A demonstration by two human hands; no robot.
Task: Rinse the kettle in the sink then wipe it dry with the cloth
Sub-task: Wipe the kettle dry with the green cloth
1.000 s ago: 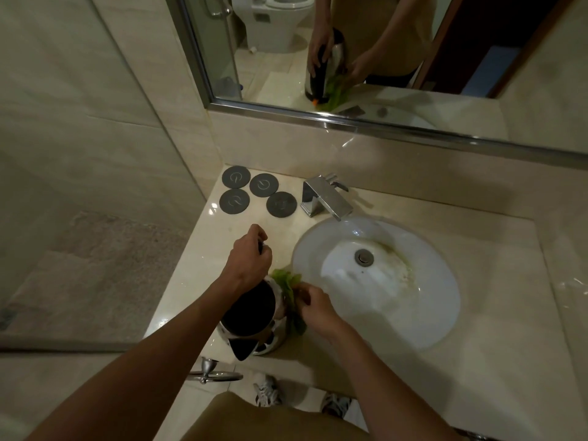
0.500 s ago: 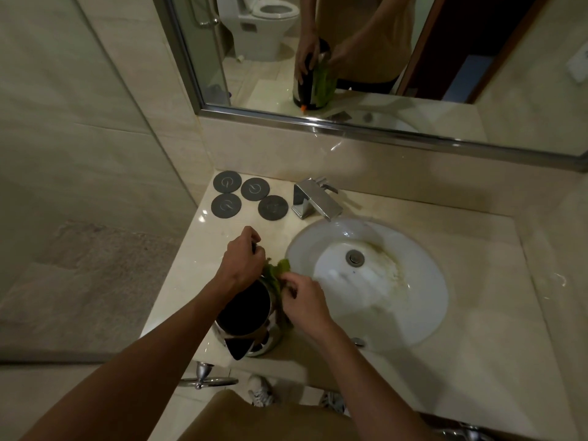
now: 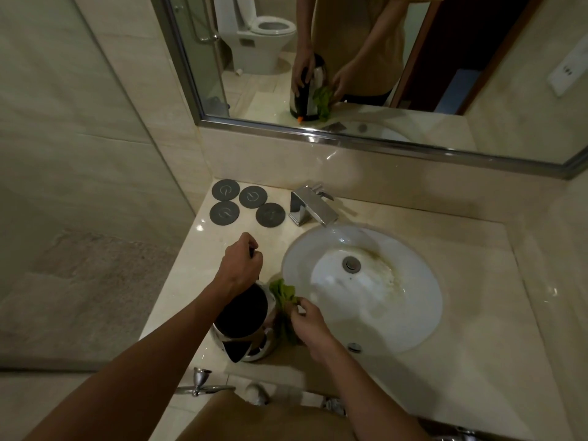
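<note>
The right hand (image 3: 307,323) is pinching a green cloth (image 3: 284,300) low in the centre of the frame, its fingers curled round the fabric and pressing it against the right flank of the kettle (image 3: 246,326). The left hand (image 3: 240,265), just above and left of it, is closed round what looks to be the kettle's handle, which the fist mostly hides. The kettle itself is standing upright on the counter (image 3: 178,297), lid open, just beside the left rim of the sink (image 3: 423,297) — not in the basin. So the wiping step appears to be in hand, with the rinse seemingly done; whether the metal is wet cannot be told. Next, the cloth would probably need to travel round the body, which calls for the left hand turning or steadying the kettle so it is not sliding on the smooth stone. Farther up, the faucet (image 3: 313,208) is sitting behind the basin, four dark round coasters (image 3: 246,206) to its left, and the mirror (image 3: 477,90) is filling the top of the frame — repeating the hands and kettle.
</note>
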